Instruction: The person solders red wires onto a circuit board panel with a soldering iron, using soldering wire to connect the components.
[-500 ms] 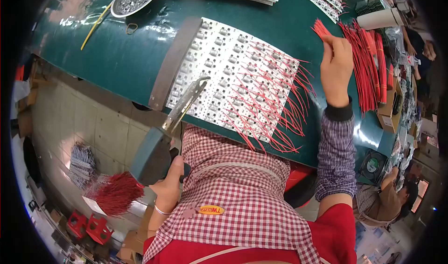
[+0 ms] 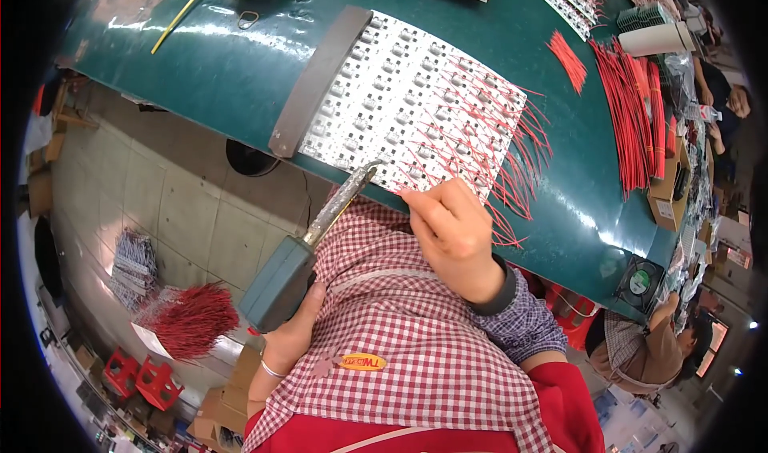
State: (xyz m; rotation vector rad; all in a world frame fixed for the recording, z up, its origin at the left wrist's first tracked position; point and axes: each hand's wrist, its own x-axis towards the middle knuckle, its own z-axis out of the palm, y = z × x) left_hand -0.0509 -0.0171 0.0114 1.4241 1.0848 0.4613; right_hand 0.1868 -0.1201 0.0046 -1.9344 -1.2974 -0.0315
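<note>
A: Left hand (image 2: 292, 334)?
B: Fingers wrapped round a teal soldering gun (image 2: 278, 283), partly hidden behind its body. Hooked tip over the lower edge of the white circuit board (image 2: 382, 85); contact with it, cannot tell.

A: Right hand (image 2: 460, 238)?
B: Just right of that tip, at the board's near edge. Thumb and index finger pressed together, pinching a thin red wire (image 2: 405, 190), little of it showing.

A: Board's position?
B: Flat on the green counter (image 2: 212, 81), dark bar (image 2: 322, 85) along its left side. Attached red wires (image 2: 524, 161) fan off its right side.

A: Loose stock?
B: Small red bundle (image 2: 567, 61) right of the board; larger wire pile (image 2: 622, 117) beyond.
</note>
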